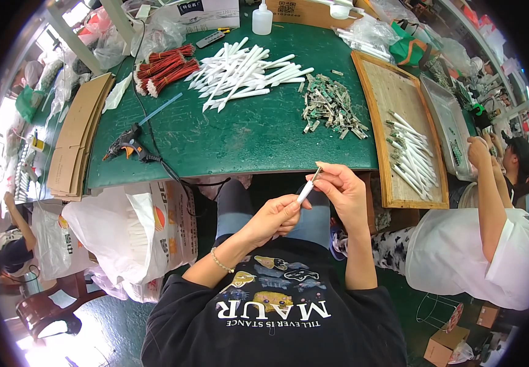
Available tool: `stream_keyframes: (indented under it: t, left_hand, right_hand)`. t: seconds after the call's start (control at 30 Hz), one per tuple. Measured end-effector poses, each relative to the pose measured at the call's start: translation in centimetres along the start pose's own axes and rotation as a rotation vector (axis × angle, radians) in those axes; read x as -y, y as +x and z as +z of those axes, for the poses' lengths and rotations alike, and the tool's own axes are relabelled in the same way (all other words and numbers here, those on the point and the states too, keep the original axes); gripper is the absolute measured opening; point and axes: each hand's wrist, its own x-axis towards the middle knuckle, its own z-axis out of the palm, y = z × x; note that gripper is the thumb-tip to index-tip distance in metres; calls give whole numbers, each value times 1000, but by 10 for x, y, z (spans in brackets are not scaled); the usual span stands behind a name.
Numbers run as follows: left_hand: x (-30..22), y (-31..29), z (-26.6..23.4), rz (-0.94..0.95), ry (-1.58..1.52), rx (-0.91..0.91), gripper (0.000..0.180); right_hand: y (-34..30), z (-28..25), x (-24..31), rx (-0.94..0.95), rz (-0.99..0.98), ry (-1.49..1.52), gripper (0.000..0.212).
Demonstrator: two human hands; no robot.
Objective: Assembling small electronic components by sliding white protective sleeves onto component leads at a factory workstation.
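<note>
My left hand (275,219) is closed around a slim white pen-shaped tube (305,192) just off the table's near edge. At the tube's upper end, my right hand (342,186) pinches a small narrow circuit board (317,174). Whether the board sits inside the tube's mouth or only touches it, I cannot tell. Beyond my hands on the green table (234,150) lies a heap of similar white tubes (240,73). To its right is a pile of small circuit boards (333,105).
A wooden tray (414,203) at right holds several tubes with boards (411,156). At left are a glue gun (131,145), bundled red wires (165,70) and flat cardboard (75,134). A white bottle (262,19) stands at the back. Another person's arm (491,199) is at right.
</note>
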Motion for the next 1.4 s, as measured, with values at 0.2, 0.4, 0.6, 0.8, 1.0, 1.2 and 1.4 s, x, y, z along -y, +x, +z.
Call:
stream_keyframes:
  t: [0.2,0.4,0.6,0.8,1.0,1.2,1.4]
  left_hand:
    - [-1,-2,1,38,87,-52,31]
    - [-3,-1,5,51,90,-60,31]
    - [-3,-1,8,79,158,-71,29]
    - [-1,-2,11,90,184,-101,28]
    - [2,-3,12,110,239,-126,26]
    - [6,-3,14,134,262,-163,26]
    - [-1,-1,20,142,294,-159,24]
  right_hand:
    - [1,0,-3,23,-25,-29,26]
    - [-1,3,3,-25,-117,-51,24]
    - [-5,12,0,-145,-204,-75,19]
    - [-8,16,-10,-181,-195,16,13]
    - [-14,19,-16,-187,-183,137,13]
    - [-17,19,-27,-184,-224,233,12]
    - [-17,18,-29,-237,-289,178,13]
